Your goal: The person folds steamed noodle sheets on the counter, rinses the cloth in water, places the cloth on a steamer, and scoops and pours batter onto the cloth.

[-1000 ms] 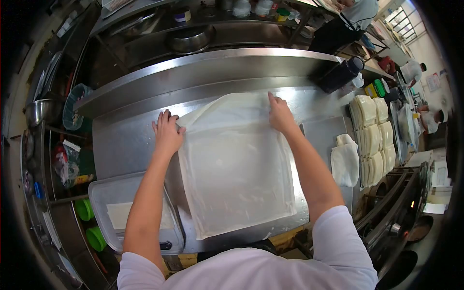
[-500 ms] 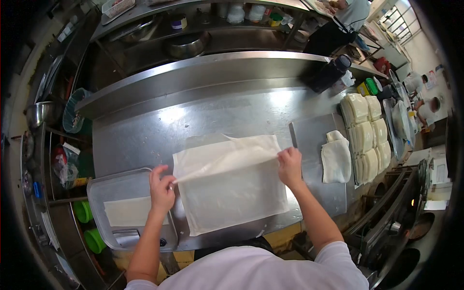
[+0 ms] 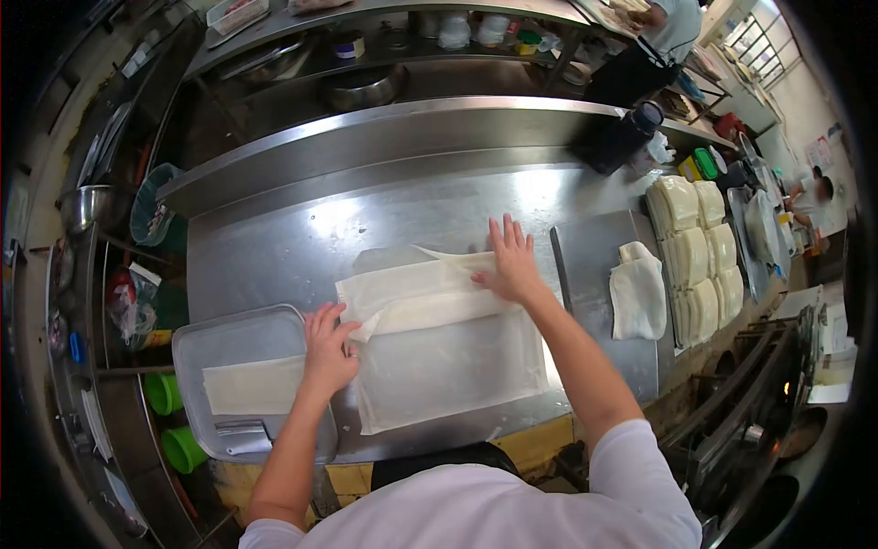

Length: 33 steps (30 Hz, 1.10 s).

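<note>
A thin, cream-coloured sheet point(image 3: 448, 384), partly see-through, lies on the steel table in front of me. Its far part is doubled over in a long fold, and one far corner sticks up. My right hand point(image 3: 508, 270) rests on the folded part near the right end, fingers spread. At the left end of the fold, my left hand point(image 3: 329, 348) is beside a turned-up corner, its fingers apart and nothing visibly held. Left of that hand, a shallow plastic tray point(image 3: 192, 343) holds a flat folded sheet point(image 3: 251, 386) and a metal scraper-like piece point(image 3: 242, 437).
A folded white cloth point(image 3: 637, 293) lies on a metal board point(image 3: 594, 261) to the right. Beyond it are stacked pale packets point(image 3: 690, 256). A dark bottle point(image 3: 625, 137) stands by the raised back ledge point(image 3: 402, 128). Another person point(image 3: 654, 41) works at the far right.
My right hand has let go of the sheet's right edge and moved away from me and left onto the fold. My left hand has opened at the left corner. The lifted layer now lies lower.
</note>
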### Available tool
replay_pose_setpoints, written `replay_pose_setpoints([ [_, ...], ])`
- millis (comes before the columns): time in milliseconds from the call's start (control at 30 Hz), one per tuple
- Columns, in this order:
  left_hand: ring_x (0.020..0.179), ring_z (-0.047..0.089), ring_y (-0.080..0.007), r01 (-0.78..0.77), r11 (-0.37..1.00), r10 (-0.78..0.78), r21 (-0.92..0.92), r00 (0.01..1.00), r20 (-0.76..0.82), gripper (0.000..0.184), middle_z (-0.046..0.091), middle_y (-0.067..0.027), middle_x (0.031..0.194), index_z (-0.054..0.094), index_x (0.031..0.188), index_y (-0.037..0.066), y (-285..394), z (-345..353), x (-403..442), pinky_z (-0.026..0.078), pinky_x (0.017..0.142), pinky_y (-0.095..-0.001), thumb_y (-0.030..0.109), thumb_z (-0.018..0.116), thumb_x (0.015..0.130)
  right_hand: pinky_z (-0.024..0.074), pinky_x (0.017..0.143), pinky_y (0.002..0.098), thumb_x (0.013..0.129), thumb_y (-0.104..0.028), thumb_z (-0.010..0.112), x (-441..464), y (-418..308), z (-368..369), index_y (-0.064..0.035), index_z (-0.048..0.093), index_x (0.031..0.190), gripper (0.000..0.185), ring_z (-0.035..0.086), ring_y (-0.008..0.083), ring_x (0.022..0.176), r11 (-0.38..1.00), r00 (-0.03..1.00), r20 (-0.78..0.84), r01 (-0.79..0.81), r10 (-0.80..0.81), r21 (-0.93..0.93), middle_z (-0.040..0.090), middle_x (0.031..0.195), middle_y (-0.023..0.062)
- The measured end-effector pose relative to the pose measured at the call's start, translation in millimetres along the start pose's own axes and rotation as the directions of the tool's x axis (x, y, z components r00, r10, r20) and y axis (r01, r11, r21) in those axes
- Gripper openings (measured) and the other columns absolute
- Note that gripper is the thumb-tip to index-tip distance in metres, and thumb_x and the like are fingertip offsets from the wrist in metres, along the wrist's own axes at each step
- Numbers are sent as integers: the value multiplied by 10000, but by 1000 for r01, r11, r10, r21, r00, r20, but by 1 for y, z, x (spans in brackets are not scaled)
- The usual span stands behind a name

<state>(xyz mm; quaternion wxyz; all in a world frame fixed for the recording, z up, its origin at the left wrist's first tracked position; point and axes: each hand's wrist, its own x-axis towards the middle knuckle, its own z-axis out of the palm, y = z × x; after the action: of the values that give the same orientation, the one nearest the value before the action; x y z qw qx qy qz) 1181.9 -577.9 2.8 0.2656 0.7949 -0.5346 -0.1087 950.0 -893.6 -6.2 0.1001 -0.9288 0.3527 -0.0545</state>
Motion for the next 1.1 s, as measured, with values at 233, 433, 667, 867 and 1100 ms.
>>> replay_pose_setpoints([
  [233, 1446, 360, -384, 60, 997, -62, 55, 997, 35, 533, 481, -148, 1484, 676, 1208, 71, 12, 11, -3, 170, 1210, -650, 219, 822, 717, 228, 1183, 679, 749, -569, 831, 104, 58, 10, -41, 211, 1616, 1189, 238, 504, 1510, 941, 940, -50, -337, 337, 11, 211, 1652, 297],
  [433, 1463, 332, -387, 95, 988, -93, 122, 996, -15, 465, 461, -152, 1500, 700, 1152, 89, 8, 15, 1, 119, 1206, -686, 225, 837, 729, 301, 1151, 663, 847, -510, 762, 74, 56, -21, -21, 223, 1608, 1052, 279, 493, 1488, 929, 946, 230, -144, 231, -340, 211, 1650, 294],
  [667, 1422, 391, -399, 57, 998, -54, 16, 992, -115, 178, 544, -140, 1432, 722, 925, 85, -1, 18, 5, 155, 1200, -672, 91, 774, 755, 322, 1181, 562, 887, -373, 764, 30, 80, 7, 22, 405, 1512, 822, 335, 509, 1449, 909, 958, -85, -230, 275, 347, 314, 1593, 324],
  [867, 1386, 428, -401, 38, 981, -91, -190, 956, -280, 152, 584, -130, 1396, 706, 908, 61, 16, -3, 18, 310, 1165, -548, 22, 743, 766, 259, 1202, 621, 823, -194, 739, -68, -13, -13, -56, 612, 1321, 533, 342, 475, 1457, 997, 998, 0, 64, -64, 49, 451, 1528, 272],
  [1100, 1417, 390, -430, -22, 995, 31, -92, 995, 94, 190, 528, -165, 1468, 737, 904, 29, 46, -39, -44, 332, 1181, -517, 86, 805, 736, 263, 1189, 657, 747, -18, 630, -148, 13, -27, -36, 693, 998, 259, 410, 461, 1394, 985, 994, -84, 81, -68, 155, 528, 1458, 228],
])
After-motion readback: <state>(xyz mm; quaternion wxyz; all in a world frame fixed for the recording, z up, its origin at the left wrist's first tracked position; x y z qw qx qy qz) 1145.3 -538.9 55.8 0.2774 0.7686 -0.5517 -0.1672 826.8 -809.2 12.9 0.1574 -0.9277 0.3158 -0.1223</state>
